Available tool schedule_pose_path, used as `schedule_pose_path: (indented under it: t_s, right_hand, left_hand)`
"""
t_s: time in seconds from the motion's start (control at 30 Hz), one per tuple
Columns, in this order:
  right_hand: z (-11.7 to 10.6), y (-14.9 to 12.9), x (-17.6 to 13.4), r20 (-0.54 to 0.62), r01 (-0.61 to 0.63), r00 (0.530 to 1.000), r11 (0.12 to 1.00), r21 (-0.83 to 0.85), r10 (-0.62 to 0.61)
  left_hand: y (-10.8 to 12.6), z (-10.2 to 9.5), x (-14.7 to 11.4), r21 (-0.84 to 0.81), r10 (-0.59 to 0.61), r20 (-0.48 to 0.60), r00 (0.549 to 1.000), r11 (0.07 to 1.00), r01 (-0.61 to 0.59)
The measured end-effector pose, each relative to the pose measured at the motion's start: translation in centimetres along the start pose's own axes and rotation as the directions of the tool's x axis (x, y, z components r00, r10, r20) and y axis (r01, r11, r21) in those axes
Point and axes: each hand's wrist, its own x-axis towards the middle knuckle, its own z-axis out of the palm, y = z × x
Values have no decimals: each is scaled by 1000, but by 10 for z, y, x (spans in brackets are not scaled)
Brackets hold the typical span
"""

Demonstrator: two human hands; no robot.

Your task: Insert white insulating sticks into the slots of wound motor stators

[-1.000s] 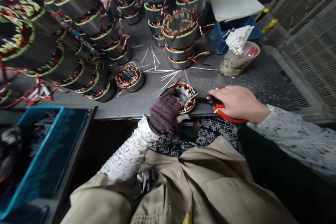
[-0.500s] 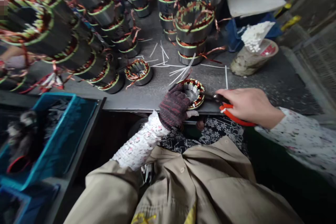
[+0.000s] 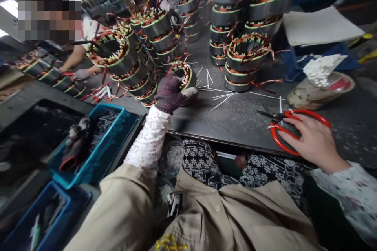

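My left hand (image 3: 170,93), in a dark knitted glove, is closed on the near left side of a motor stator (image 3: 191,82) with copper windings and a pale green rim. The hand covers much of the stator, so I cannot tell whether it sits on another one. To the right, my bare right hand (image 3: 313,141) holds red-handled scissors (image 3: 278,116) low over the tabletop, blades pointing left. Between the hands, thin white strips (image 3: 222,97) lie scattered on the dark table (image 3: 235,119).
Stacked stators (image 3: 241,71) rise along the back, and another leaning stack (image 3: 137,72) is left of my gloved hand. A tilted tub (image 3: 321,90) of white pieces stands right. Teal (image 3: 97,157) and blue bins (image 3: 55,208) sit lower left. A co-worker's arm (image 3: 73,58) shows far left.
My left hand has moved left and away from me, and the stator at the front edge is gone from there. The scissors have drawn back right from it. The view has shifted.
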Motion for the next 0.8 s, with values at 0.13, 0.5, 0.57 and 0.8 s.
schedule_pose_path:
  t_s: [0.13, 0.5, 0.57, 0.8]
  right_hand:
    - [2, 1, 1, -32, 34, 999, 999, 3, -33]
    - [5, -5, -1, -38, -50, 998, 999, -13, 50]
    - [5, -6, 0, -52, -44, 998, 999, -21, 43]
    - [0, -12, 0, -90, -53, 994, 998, 40, 57]
  left_hand:
    - [-34, -22, 43, 267, 54, 246, 968, 956, -121]
    - [9, 6, 46, 590, 425, 178, 887, 676, -442]
    - [40, 42, 65, 567, 488, 194, 851, 653, -503]
    - [85, 152, 134, 305, 456, 397, 796, 753, -583]
